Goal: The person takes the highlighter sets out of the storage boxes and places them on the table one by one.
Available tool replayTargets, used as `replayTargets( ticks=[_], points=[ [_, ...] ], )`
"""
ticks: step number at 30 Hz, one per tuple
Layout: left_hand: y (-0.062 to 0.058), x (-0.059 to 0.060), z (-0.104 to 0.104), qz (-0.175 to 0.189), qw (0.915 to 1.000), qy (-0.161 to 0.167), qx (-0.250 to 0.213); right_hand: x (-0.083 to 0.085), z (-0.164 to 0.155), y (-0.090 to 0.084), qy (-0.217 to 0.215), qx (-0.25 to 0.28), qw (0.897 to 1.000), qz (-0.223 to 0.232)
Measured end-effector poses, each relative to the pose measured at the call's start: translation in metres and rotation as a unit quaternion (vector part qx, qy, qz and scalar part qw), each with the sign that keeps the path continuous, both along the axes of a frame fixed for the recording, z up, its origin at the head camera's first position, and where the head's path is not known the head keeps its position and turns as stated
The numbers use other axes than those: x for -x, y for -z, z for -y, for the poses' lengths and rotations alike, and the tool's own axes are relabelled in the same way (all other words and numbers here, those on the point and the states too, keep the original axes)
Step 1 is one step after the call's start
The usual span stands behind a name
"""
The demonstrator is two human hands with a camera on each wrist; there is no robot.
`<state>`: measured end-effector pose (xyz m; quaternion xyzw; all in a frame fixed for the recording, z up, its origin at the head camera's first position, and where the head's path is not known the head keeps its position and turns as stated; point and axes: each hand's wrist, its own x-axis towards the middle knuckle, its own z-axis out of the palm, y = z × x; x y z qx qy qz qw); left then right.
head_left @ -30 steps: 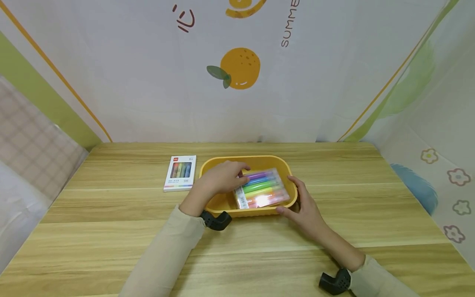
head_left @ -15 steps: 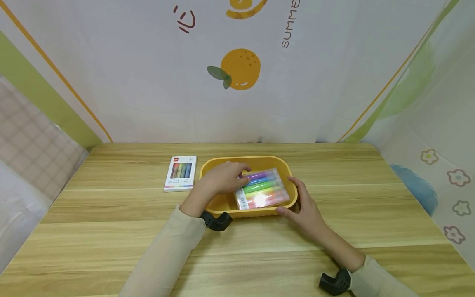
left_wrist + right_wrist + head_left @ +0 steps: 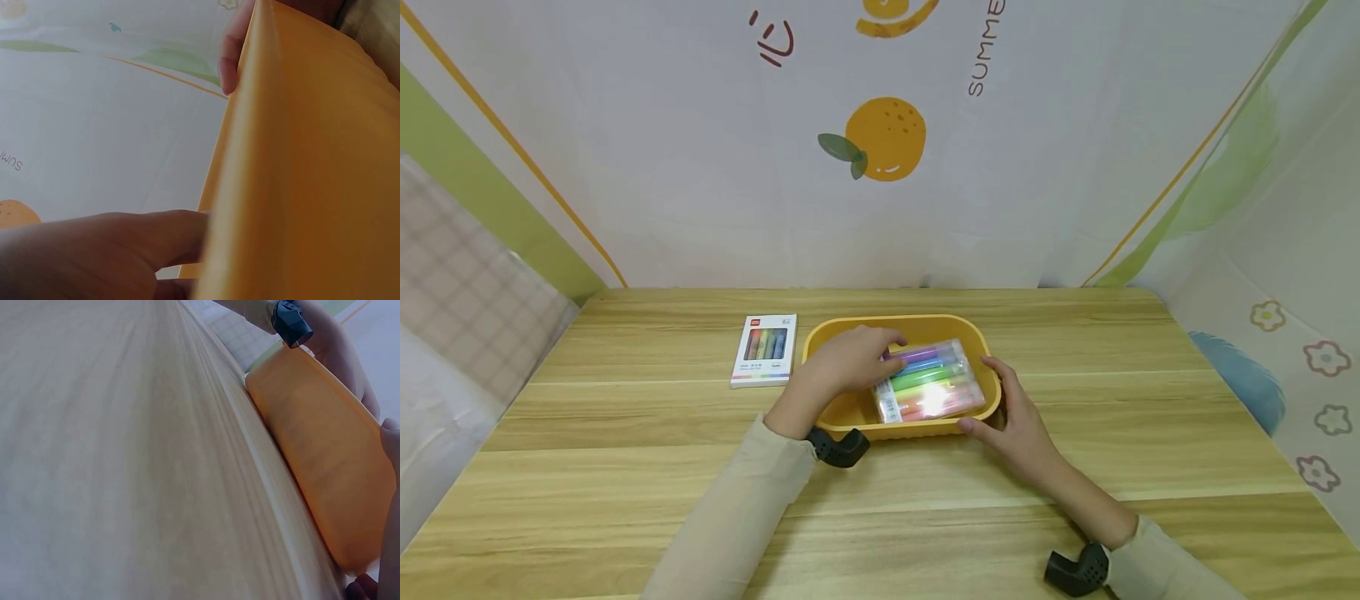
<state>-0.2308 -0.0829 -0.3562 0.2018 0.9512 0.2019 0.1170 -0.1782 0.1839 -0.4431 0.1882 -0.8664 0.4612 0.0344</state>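
Highlighter pack [image 3: 932, 383]: hardly any shift is shown since the two earlier head views; it is seen inside the yellow bin [image 3: 910, 429], towards the right end, slightly askew.
Handling: a pause is suggested; whether the pack is being settled or lifted cannot be told.
Left hand [image 3: 850, 357]: held over the near rim and into the bin, thumb tip brought to the pack's left end; a pinch cannot be confirmed, other fingertips being hidden.
Right hand [image 3: 1017, 425]: clasped round the bin's right end, thumb laid at the near rim.
Crayon box [image 3: 765, 352]: seen untouched on the counter [image 3: 895, 517], left of the bin.
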Motion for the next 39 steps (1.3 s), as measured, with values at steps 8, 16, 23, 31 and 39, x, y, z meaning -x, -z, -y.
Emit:
replayTargets(
  ticks=[8,16,23,31,39],
  points=[
    [0.0004,-0.0003,-0.0007,0.002,1.0,-0.002,-0.009,0.0001,-0.0001,0.0006,-0.004,0.008,1.0,0.002],
    [-0.0005,0.0,-0.0015,0.008,0.9999,-0.002,-0.013,0.0006,-0.0003,0.0007,-0.007,0.011,1.0,-0.001],
    [-0.0006,-0.0008,-0.002,0.004,0.9999,-0.001,-0.013,0.0005,-0.0002,0.0008,-0.007,0.009,1.0,-0.004],
    [0.0,-0.0005,-0.0028,0.005,0.9999,-0.002,-0.01,0.0006,-0.0007,-0.0002,-0.002,0.006,1.0,0.003],
    [0.0016,-0.0002,-0.0022,0.001,0.9999,-0.003,-0.013,0.0009,-0.0006,0.0003,0.001,0.001,1.0,0.004]
  ],
)
